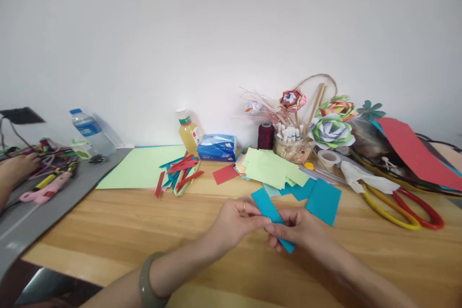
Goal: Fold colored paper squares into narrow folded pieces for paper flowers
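A narrow folded-looking strip of blue paper (266, 206) slants between my two hands, above the wooden table. My left hand (238, 221) pinches its left edge between thumb and fingers. The thumb of my right hand (298, 226) lies across the strip's lower half, its fingers curled behind. Just beyond the hands lie blue paper pieces (326, 200) and a stack of light green paper pieces (265, 168). A small red paper piece (224, 173) rests to the left of that stack.
Folded red, blue and green strips (182, 173) lie beside large green sheets (140, 168). Behind stand a tissue pack (217, 147), juice bottle (188, 132) and paper flowers (331, 131). Scissors (400, 204) lie right. Another person's hand (16, 171) is at far left.
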Motion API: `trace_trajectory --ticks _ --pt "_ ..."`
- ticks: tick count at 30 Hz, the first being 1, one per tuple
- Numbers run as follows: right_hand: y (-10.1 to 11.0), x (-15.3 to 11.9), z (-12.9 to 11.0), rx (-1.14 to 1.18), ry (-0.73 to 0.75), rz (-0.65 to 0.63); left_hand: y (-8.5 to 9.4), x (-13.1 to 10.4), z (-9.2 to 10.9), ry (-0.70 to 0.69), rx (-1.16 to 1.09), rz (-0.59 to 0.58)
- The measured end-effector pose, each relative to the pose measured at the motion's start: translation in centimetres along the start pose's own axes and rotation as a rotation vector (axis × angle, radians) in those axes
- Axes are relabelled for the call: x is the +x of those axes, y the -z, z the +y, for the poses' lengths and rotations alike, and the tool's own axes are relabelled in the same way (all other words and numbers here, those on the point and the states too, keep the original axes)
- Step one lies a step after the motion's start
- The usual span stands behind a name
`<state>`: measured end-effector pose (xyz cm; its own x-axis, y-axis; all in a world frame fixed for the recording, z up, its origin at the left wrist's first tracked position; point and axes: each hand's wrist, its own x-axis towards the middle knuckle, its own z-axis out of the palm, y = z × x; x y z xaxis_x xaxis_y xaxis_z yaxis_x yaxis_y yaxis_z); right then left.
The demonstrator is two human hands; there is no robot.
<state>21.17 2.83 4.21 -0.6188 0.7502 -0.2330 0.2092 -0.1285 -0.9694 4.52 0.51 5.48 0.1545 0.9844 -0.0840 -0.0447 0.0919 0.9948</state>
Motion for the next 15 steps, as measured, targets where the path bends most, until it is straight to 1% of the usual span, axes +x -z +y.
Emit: trace_trajectory --ticks 2,4,6,9,11,12,13,15 --pt "-0.2 -0.1 0.2 0.016 -0.003 0.005 -0.3 0.0 -0.4 0.016 -0.020 0.027" --pt "-0.4 -0.2 0.4 0.029 -0.007 0.008 0.0 0.3 -0.5 0.025 -0.045 0.080" --pt "-0.5 -0.4 0.6 0.037 -0.011 0.009 0.8 1.0 -0.3 0.021 -0.075 0.151" --pt "-0.7 -0.5 0.7 0.037 -0.019 0.000 2.5 2.1 0.2 -0.009 -0.121 0.274" --pt "-0.7 -0.6 0.7 0.029 -0.021 -0.003 3.4 2.5 0.4 -0.034 -0.138 0.335" --pt "-0.7 -0.6 0.7 0.023 -0.018 0.000 3.6 2.5 0.4 -0.037 -0.140 0.342" --pt "-0.7 -0.5 0.7 0.016 -0.013 0.008 3.6 2.3 0.4 -0.021 -0.134 0.317" --pt "-0.7 -0.3 0.7 -0.007 0.004 0.022 3.1 1.7 0.1 0.031 -0.110 0.224"
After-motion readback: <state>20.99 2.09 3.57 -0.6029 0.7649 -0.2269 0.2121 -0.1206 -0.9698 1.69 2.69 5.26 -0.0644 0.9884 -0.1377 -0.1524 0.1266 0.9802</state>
